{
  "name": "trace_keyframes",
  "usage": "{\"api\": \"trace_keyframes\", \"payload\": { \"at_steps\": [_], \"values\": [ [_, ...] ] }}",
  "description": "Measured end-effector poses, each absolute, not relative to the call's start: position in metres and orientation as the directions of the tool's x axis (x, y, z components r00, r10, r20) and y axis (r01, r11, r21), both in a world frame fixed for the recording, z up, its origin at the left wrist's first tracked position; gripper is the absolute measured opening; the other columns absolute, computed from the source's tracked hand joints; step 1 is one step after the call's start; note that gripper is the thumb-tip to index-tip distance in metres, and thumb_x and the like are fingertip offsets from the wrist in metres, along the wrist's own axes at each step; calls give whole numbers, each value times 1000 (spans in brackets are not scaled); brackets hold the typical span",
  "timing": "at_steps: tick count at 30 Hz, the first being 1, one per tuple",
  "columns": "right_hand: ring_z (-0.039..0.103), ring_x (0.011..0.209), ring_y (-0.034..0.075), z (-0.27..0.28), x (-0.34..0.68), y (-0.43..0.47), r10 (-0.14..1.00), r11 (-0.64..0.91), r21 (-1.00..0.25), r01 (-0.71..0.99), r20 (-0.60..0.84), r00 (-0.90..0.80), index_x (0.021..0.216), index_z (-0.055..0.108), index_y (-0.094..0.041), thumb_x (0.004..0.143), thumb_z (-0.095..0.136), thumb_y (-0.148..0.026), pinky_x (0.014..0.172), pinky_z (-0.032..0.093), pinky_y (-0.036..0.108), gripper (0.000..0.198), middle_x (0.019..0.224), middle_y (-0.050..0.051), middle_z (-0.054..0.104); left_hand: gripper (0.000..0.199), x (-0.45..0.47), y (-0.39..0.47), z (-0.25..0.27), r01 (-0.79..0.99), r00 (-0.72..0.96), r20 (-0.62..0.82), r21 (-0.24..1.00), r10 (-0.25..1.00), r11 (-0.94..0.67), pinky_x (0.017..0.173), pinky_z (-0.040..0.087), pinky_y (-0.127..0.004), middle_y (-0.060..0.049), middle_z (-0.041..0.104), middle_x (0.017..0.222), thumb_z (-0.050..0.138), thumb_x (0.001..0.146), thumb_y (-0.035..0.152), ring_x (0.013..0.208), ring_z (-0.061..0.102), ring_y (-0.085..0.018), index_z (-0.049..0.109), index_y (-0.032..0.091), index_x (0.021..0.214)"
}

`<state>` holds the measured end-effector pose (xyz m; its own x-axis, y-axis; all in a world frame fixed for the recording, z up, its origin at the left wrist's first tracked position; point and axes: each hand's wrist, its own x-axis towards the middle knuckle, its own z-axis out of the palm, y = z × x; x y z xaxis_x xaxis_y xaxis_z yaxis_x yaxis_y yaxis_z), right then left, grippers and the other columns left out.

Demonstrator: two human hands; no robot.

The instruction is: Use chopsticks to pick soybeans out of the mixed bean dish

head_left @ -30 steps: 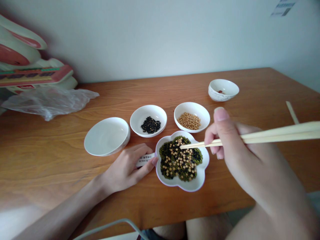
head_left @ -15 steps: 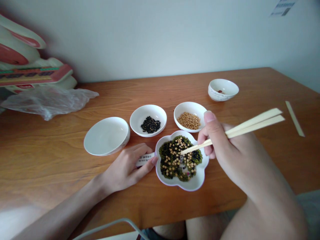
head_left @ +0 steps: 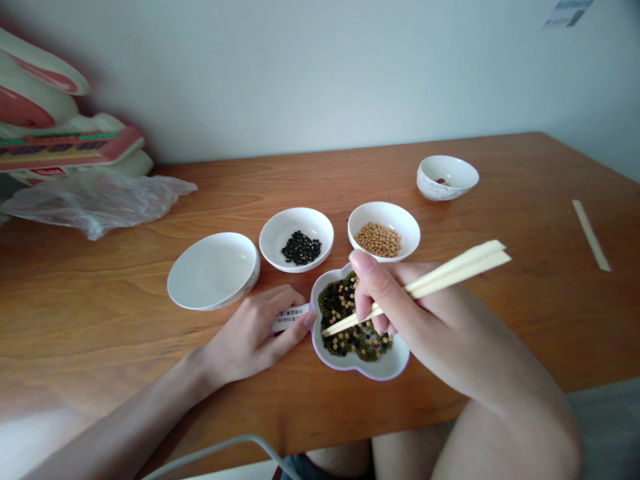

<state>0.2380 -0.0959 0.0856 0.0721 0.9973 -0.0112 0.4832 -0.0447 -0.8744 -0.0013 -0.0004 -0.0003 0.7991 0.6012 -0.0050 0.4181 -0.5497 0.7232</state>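
A flower-shaped white dish of mixed green, black and yellow beans sits near the table's front edge. My right hand holds a pair of wooden chopsticks over it, tips down among the beans at the dish's left side. My left hand rests flat on the table, its fingers on a small white paper wrapper and touching the dish's left rim. Behind the dish stand a bowl of black beans and a bowl of yellow beans.
An empty white bowl stands left of the black beans. A small patterned bowl with a red bean is at the back right. A crumpled clear plastic bag and packages lie at the back left. A loose wooden stick lies right.
My right hand has moved left and lower over the mixed dish, bringing the chopstick tips from the dish's far side to its left part. My left hand has stayed put.
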Motion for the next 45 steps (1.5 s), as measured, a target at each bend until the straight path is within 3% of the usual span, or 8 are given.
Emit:
{"api": "trace_keyframes", "payload": {
  "at_steps": [7,14,18,21,26,33,40,45],
  "values": [
    [59,56,12,90,251,-103,949,-121,-818,563,72,308,69,60,-22,107,50,-53,56,40,26,49,58,-4,61,24,-1,0,0,418,795,2,723,606,-551,69,49,-25,-3,69,91,54,105,38,76,63,-14,64,19,97],
    [62,58,13,87,241,-100,994,-94,-868,488,-56,91,69,61,-22,107,48,-54,58,45,25,51,60,-4,63,19,-2,0,-2,414,801,0,723,599,-553,71,49,-25,-2,69,93,56,105,36,78,63,-13,64,19,100],
    [64,62,15,82,249,-98,978,-126,-821,557,-10,207,74,63,-22,106,48,-58,61,46,27,50,63,-2,65,19,-2,0,-1,416,803,-6,723,596,-552,70,48,-25,-2,68,92,55,105,35,77,62,-13,63,19,99],
    [60,54,16,87,258,-106,944,-199,-777,597,13,331,68,63,-23,103,48,-65,54,43,28,57,56,0,61,19,-1,0,0,417,800,-1,721,600,-554,69,48,-25,-2,68,92,55,105,35,76,62,-13,63,19,99],
    [48,35,15,95,261,-119,909,-345,-701,624,-85,407,53,60,-23,101,45,-71,35,30,28,69,40,1,51,21,-1,0,1,424,798,-10,719,603,-550,70,48,-26,-2,67,91,54,105,36,77,62,-14,61,19,96],
    [51,35,13,88,266,-100,939,-166,-788,593,57,339,60,69,-22,102,47,-68,40,42,25,66,42,1,58,21,-2,0,-2,427,792,-23,735,610,-527,70,46,-25,-1,65,90,54,105,37,76,60,-12,60,19,96],
    [58,38,14,112,257,-96,920,-252,-787,564,-14,391,61,72,-21,104,45,-65,39,43,24,68,47,3,64,24,-1,1,-1,418,790,-20,748,613,-515,70,46,-26,-1,66,90,53,106,39,77,60,-13,61,19,95],
    [58,39,13,123,258,-78,924,-197,-777,598,57,378,57,70,-21,101,43,-72,44,47,24,72,46,4,62,23,-1,1,0,409,788,-10,755,615,-512,70,45,-26,-2,67,92,53,105,40,77,61,-13,62,19,97]
  ]
}}
